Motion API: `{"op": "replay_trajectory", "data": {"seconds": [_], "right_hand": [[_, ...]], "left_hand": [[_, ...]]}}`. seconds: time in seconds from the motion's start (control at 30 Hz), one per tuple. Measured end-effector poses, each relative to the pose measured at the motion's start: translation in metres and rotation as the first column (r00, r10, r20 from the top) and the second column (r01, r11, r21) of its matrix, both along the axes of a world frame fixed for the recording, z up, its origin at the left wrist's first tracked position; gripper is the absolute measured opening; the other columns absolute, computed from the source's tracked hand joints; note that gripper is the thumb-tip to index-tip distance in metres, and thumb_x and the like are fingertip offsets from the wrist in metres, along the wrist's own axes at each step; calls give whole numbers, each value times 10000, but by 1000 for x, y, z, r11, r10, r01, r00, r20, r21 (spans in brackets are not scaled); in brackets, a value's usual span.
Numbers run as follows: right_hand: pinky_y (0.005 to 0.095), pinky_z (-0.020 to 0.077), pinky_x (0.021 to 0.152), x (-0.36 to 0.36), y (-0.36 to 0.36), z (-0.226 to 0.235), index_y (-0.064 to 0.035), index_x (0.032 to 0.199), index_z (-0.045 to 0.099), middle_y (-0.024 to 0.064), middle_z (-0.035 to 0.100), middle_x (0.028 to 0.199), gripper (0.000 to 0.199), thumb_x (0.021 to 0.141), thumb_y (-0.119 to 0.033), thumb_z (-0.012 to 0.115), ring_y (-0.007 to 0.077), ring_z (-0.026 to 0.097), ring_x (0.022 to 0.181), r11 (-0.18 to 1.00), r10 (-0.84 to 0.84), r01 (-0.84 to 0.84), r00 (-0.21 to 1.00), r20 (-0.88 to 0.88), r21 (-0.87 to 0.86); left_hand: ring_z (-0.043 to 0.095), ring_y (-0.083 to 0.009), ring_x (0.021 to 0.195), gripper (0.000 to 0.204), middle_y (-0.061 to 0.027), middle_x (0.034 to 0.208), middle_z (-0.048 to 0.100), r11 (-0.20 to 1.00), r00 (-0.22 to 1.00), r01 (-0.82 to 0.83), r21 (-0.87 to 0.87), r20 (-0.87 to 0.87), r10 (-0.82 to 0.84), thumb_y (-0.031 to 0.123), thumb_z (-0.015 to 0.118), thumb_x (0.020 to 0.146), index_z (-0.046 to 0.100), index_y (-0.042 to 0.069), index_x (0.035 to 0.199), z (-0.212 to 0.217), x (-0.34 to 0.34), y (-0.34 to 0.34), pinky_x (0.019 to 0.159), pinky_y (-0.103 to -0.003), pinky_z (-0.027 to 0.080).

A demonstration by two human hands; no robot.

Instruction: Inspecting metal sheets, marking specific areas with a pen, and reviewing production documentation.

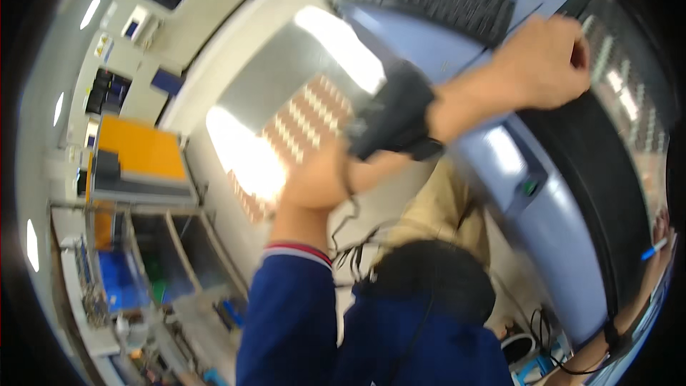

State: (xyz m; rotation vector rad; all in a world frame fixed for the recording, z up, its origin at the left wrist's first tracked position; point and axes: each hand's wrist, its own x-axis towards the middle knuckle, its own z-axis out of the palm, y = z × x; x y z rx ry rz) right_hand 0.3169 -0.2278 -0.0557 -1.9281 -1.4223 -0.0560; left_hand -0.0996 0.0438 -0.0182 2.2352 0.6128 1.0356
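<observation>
Blur softens your left hand, which curls beside a glossy panel at the right; its fingertips are hidden, so you cannot tell whether it pinches anything. Your right hand is squeezed into the dark rim near a blue-and-white stick, its grip impossible to make out. The black device on your left forearm blocks part of the brown patterned sheet, where glare washes out more. A black keyboard lies beyond, partly cut off.

The left hand curls, its arm bent.
</observation>
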Motion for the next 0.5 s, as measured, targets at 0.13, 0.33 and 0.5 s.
{"op": "replay_trajectory", "data": {"seconds": [0.13,0.33,0.5], "right_hand": [[352,454,1001,-8,11,-12,37,1305,563,178,622,1241,363,1011,-174,536,237,591,1165,996,-75,79,990,-120,31],[423,475,811,-59,59,-11,7,1129,572,207,613,942,279,877,-87,646,308,619,923,990,27,-55,976,-216,-127],[454,447,845,-79,65,6,-22,1080,587,174,611,974,286,818,-89,681,375,574,960,990,12,-22,997,-75,-140]], "left_hand": [[601,-405,1035,522,-224,1131,591,970,964,-104,222,-219,154,323,642,884,485,-21,1244,-37,98,29,861,-491,465],[604,-391,1008,455,-198,1152,601,817,847,-233,527,-303,438,333,651,888,596,-18,1172,-88,105,25,884,-476,462],[636,-355,942,395,-177,1026,666,930,904,-114,350,-352,244,313,668,876,649,3,1122,-65,94,24,815,-467,500]]}}
